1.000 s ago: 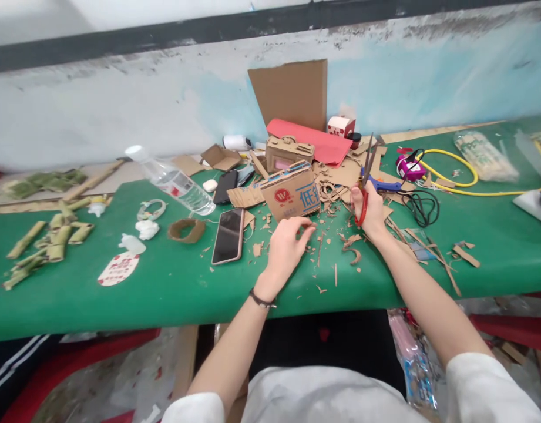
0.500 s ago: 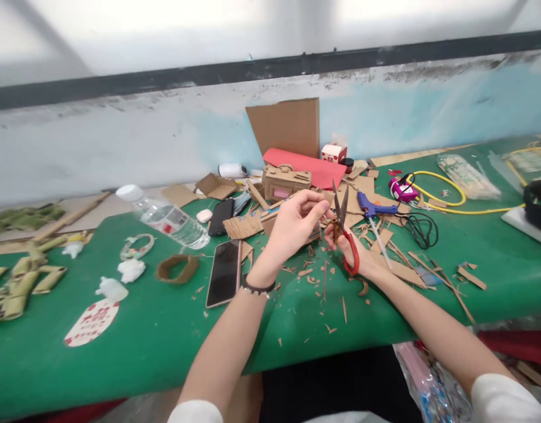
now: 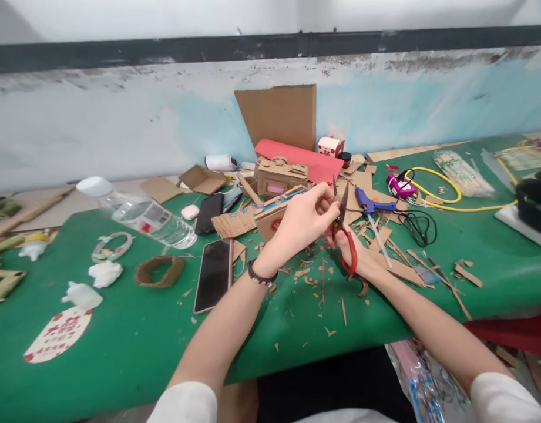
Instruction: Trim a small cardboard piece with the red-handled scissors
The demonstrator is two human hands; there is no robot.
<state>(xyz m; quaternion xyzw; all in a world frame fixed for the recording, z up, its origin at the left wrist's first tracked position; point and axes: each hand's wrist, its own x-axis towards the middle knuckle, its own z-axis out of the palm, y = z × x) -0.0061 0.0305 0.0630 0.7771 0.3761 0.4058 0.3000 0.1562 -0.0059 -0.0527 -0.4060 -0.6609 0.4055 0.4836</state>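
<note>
My right hand (image 3: 352, 252) grips a pair of red-handled scissors (image 3: 350, 254), its dark blades pointing up and parted. Beside the blades, my left hand (image 3: 309, 212) is closed with thumb and fingertips pinched together; whatever sits between them is too small or hidden to name. Behind my hands stands a small brown cardboard model shaped like a camera (image 3: 281, 176) with a pink panel. A printed cardboard piece (image 3: 270, 226) lies partly behind my left wrist. Small cardboard scraps (image 3: 312, 280) are scattered on the green table below my hands.
A blue glue gun (image 3: 373, 202) with a white stick lies to the right, near a coiled black cable (image 3: 419, 228). On the left are a phone (image 3: 213, 276), a clear plastic bottle (image 3: 147, 216) and a cardboard ring (image 3: 159, 272). A cardboard sheet (image 3: 281, 117) leans on the wall.
The view has shifted slightly, so things on the left sit further left. My left hand has moved a little closer to the scissor blades, its fingers more curled. The right hand still holds the scissors.
</note>
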